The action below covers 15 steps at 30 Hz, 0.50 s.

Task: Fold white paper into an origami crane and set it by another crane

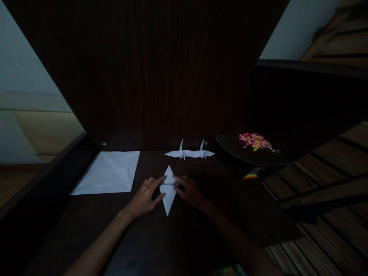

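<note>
A white folded paper (168, 196), shaped like a long diamond with a crease or slit across its middle, lies on the dark surface. My left hand (146, 194) rests at its left edge, fingertips on the upper part and thumb apart on the lower part. From the right, my right hand (187, 188) has its index finger and thumb closed at the paper's right corner near the middle line, the other fingers curled. Just beyond stand two white paper cranes (181, 154) (202, 154) side by side, wing tips meeting. A creased white sheet (110, 172) lies flat to the left.
At the right, a dark corner shelf (230, 147) holds a pile of small colourful pieces (255, 141). A tall dark panel (161, 76) rises behind, and a dark side board (43, 168) borders the left. Wooden slats (339, 230) show at the right.
</note>
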Available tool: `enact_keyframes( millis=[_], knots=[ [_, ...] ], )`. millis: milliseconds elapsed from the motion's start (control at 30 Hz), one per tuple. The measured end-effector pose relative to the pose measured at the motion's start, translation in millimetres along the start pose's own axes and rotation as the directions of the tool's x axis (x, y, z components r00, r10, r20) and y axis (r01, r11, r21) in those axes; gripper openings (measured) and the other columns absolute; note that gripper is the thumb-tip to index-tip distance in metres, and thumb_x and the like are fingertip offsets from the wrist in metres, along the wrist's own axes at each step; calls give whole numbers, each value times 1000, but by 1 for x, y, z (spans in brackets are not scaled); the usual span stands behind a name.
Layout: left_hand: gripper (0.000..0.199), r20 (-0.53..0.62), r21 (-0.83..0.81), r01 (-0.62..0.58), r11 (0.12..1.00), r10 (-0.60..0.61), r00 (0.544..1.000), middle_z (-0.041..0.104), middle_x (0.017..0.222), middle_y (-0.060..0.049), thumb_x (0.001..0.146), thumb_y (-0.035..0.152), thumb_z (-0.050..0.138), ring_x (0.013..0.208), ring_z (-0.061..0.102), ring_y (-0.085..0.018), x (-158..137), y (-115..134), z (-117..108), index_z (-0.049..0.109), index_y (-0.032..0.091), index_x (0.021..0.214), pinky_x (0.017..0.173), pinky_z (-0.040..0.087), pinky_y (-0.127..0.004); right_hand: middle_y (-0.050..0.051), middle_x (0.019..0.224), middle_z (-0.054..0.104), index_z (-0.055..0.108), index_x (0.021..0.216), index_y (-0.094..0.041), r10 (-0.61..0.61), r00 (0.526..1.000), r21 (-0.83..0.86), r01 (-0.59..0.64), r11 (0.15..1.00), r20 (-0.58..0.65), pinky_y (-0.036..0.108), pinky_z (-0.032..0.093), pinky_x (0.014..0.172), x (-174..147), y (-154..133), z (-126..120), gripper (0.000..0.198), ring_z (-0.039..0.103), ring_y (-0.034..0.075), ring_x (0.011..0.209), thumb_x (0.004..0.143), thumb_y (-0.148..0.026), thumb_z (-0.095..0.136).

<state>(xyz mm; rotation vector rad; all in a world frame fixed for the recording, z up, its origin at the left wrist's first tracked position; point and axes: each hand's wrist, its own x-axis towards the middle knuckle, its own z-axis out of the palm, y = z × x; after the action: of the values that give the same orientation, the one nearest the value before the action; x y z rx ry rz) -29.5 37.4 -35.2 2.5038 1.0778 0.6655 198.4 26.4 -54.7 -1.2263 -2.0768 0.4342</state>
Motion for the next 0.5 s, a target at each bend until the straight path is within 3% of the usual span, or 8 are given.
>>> enact_keyframes(
  millis=[100, 233, 500],
  knots=[
    [58, -17, -5, 34, 999, -34, 999, 61, 115, -9, 87, 36, 57, 107, 53, -26, 0, -2, 1, 39, 21, 139, 98, 40, -45, 5, 91, 69, 58, 122, -21, -2, 999, 15, 2, 1000, -38, 34, 50, 80, 0, 3, 2, 36, 61, 17, 82, 86, -18, 55],
    [33, 3, 18, 50, 999, -51, 999, 61, 111, -8, 86, 36, 58, 103, 53, -26, 3, 0, 0, 60, 21, 115, 94, 40, -46, 6, 88, 68, 68, 103, -21, -38, 999, -16, 37, 999, -29, 35, 49, 81, 1, 3, 1, 22, 61, 19, 83, 85, -16, 56],
    [22, 20, 45, 4, 999, -5, 1000, 62, 110, -7, 88, 35, 57, 103, 54, -25, 4, 3, -5, 60, 21, 105, 89, 40, -43, 4, 84, 69, 73, 88, -23, -18, 999, 8, 18, 1000, -28, 33, 50, 81, 3, -1, -1, 18, 63, 17, 80, 82, -12, 61]
  ],
)
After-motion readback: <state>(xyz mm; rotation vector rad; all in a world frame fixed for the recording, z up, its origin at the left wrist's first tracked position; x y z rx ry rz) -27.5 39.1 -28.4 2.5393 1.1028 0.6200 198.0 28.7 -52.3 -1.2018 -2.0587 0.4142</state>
